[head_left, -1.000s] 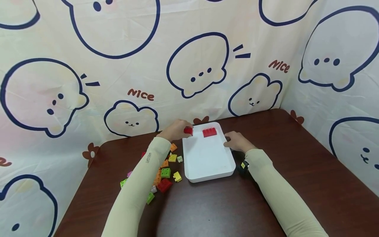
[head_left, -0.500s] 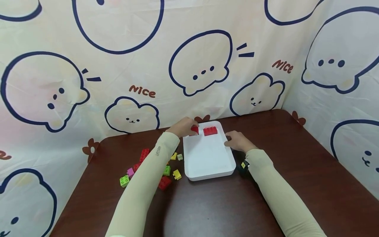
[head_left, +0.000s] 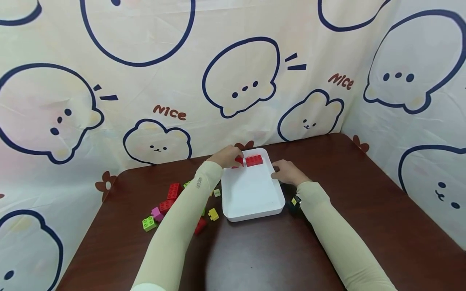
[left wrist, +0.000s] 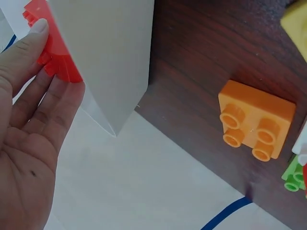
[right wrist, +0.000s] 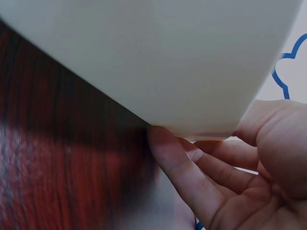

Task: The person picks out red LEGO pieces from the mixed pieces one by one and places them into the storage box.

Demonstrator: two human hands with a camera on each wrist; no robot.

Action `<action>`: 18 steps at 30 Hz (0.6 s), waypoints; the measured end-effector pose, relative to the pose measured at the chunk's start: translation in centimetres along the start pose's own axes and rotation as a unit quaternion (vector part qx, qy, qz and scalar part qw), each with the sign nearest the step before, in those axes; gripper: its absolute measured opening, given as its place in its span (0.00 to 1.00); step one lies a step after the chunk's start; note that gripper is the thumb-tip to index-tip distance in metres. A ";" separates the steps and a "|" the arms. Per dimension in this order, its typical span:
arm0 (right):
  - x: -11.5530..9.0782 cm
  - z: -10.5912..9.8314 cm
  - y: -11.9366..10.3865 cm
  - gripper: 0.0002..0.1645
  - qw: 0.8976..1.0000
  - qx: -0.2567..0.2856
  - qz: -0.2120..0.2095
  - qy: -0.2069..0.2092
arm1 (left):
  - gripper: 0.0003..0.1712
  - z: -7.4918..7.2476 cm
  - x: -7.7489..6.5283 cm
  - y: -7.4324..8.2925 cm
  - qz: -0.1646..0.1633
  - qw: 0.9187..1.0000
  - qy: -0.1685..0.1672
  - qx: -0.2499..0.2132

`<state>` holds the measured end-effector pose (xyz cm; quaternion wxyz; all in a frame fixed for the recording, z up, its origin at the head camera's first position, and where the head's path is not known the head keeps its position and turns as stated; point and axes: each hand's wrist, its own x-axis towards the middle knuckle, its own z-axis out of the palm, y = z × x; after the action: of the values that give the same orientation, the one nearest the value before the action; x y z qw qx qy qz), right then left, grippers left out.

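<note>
My left hand (head_left: 227,156) pinches a red toy brick (left wrist: 61,55) between thumb and fingers, inside the back left corner of a white tray (head_left: 251,194). Part of that brick is hidden by the fingers in the head view. Just to its right, a second red brick (head_left: 254,160) with studs up lies near the tray's back wall. My right hand (head_left: 289,171) grips the tray's right side. In the right wrist view its thumb and fingers are around the edge of the tray wall (right wrist: 158,62).
Left of the tray, loose bricks lie on the dark wood table (head_left: 327,234), partly hidden by the left sleeve. Among them are a yellow brick (head_left: 213,214), a green brick (head_left: 149,223), a pink brick (head_left: 157,214) and an orange brick (left wrist: 256,120). A patterned cloth (head_left: 233,133) hangs behind.
My left hand has carried its red brick rightward from over the tray's left rim to a spot beside the other red brick. The right hand stays on the tray's side.
</note>
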<state>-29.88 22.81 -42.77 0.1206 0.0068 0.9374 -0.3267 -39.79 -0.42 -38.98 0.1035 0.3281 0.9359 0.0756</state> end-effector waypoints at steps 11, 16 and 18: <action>0.0 0.1 -0.1 0.33 1.000 0.002 0.005 0.001 | 0.20 0.3 0.6 0.0 -0.001 1.000 -0.016 -0.017; 0.0 0.1 -0.1 0.33 1.000 0.003 0.005 0.001 | 0.20 0.5 0.7 0.0 -0.004 1.000 -0.017 -0.012; 0.0 0.0 -0.1 0.33 1.000 0.003 0.004 0.002 | 0.20 0.6 0.9 -0.1 -0.001 1.000 -0.017 -0.008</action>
<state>-29.90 22.73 -42.76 0.1205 0.0118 0.9364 -0.3294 -40.35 0.10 -39.73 0.1218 0.3279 0.9336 0.0775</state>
